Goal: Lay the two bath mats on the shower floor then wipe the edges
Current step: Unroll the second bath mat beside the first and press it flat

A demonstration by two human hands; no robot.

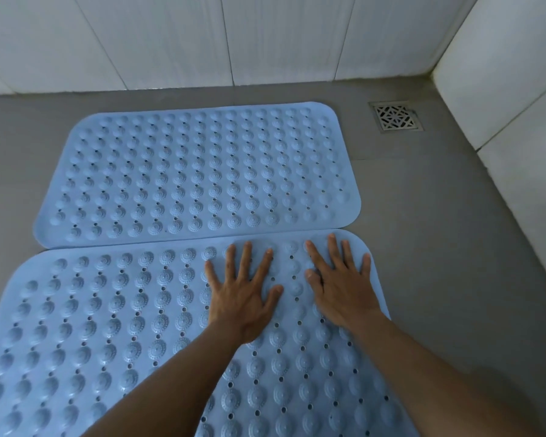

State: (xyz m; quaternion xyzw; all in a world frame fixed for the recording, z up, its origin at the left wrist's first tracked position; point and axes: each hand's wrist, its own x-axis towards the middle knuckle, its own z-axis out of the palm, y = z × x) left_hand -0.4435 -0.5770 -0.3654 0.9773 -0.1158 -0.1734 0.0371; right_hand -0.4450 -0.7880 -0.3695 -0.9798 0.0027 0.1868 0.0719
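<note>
Two light blue rubber bath mats with raised bumps and drain holes lie flat on the grey shower floor [438, 231]. The far mat [196, 171] sits near the back wall. The near mat [85, 326] lies in front of it, and their long edges touch. My left hand [243, 291] rests palm down with fingers spread on the near mat's far right part. My right hand [341, 285] lies flat beside it, closer to the mat's right corner. Neither hand holds anything.
A square metal floor drain [396, 116] sits at the back right, beyond the far mat. White tiled walls [202, 39] stand behind and along the right side [517, 105]. Bare grey floor runs to the right of both mats.
</note>
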